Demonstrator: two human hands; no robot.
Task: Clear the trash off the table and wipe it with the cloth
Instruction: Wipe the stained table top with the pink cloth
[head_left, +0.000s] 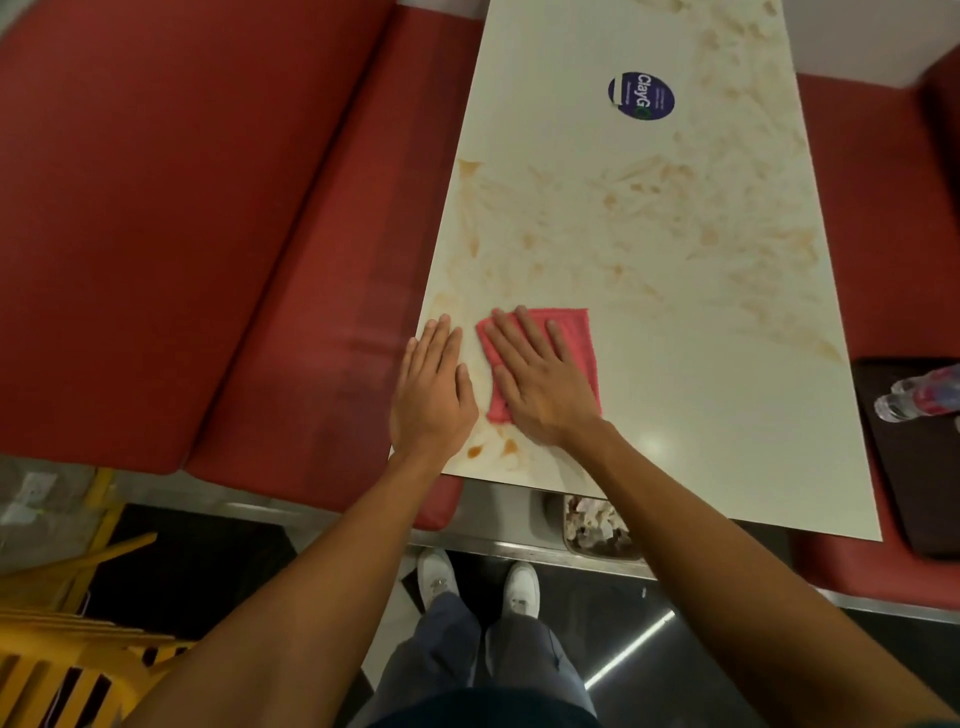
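R hand (540, 384) is pressing cloth (571, 338) flat, fingers spread; L hand (434, 395) is lying flat on table (701, 415) just beside, fingers together.

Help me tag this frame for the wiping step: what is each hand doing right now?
Left hand: open, flat on the table, holding nothing.
Right hand: open, pressing flat on the cloth.
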